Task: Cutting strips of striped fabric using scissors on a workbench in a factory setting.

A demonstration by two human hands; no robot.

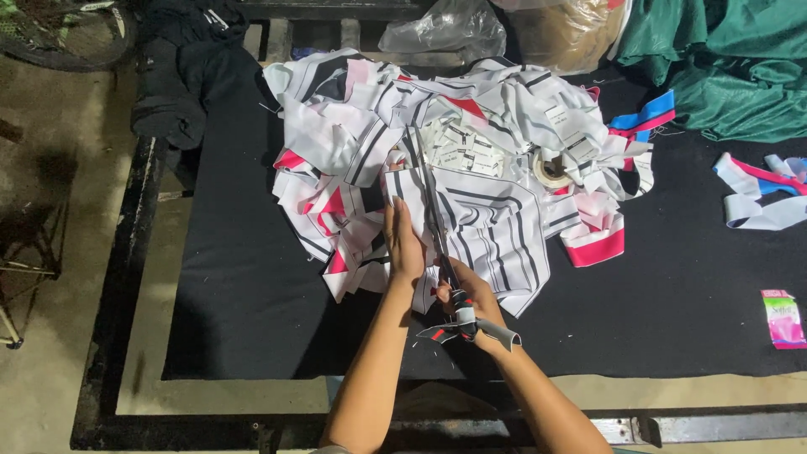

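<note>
A heap of white fabric pieces [395, 109] with dark stripes and red-pink patches lies on a black-covered table [235, 277]. My left hand [403, 244] presses flat on a striped white piece [496, 235] at the heap's near edge. My right hand [472, 298] grips the wrapped handles of long scissors [430, 202], whose blades point away from me along that piece, just right of my left hand. A strip of cloth hangs from the handles.
A tape roll [551, 170] and small white labels [462, 147] sit in the heap. Red, white and blue strips [761, 193] lie at right, green cloth [731, 67] behind them, a pink packet [782, 318] at the right edge. Dark garment [181, 67] lies at back left, plastic bags [445, 29] behind the heap.
</note>
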